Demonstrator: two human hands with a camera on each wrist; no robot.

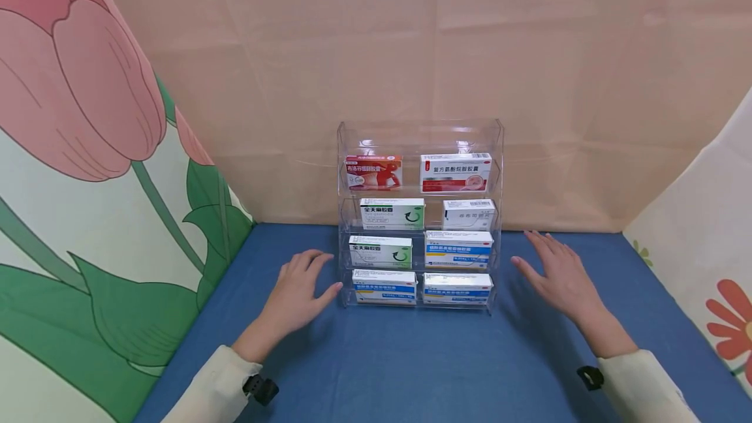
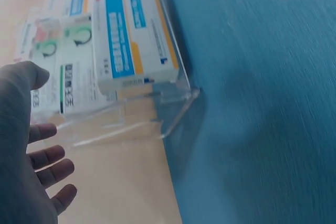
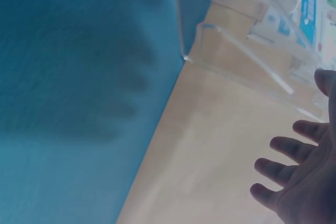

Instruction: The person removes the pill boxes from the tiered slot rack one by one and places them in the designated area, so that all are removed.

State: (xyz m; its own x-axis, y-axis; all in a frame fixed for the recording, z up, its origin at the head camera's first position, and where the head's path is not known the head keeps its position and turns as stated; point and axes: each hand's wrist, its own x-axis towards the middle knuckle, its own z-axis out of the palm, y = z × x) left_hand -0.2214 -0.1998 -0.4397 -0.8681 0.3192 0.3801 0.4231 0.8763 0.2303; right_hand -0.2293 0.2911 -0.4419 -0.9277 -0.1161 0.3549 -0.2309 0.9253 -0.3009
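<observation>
A clear plastic display rack (image 1: 420,132) with several tiers stands on the blue table, filled with medicine boxes. On the top tier are a red box (image 1: 373,173) and a white-and-red box (image 1: 455,173). Two green-and-white boxes (image 1: 392,214) sit below on the left, and a small white box (image 1: 469,215) is on the right. Blue-striped white boxes (image 1: 458,250) fill the lower places. My left hand (image 1: 301,294) hovers just off the rack's left side, fingers spread and holding nothing. To the right, my right hand (image 1: 561,279) is likewise apart from the rack, its fingers extended.
The blue tablecloth (image 1: 411,364) covers the table up to a beige backdrop (image 1: 423,51). A tulip-printed panel (image 1: 88,83) borders the left side and a flowered white panel (image 1: 693,214) the right. Black bands are on both wrists.
</observation>
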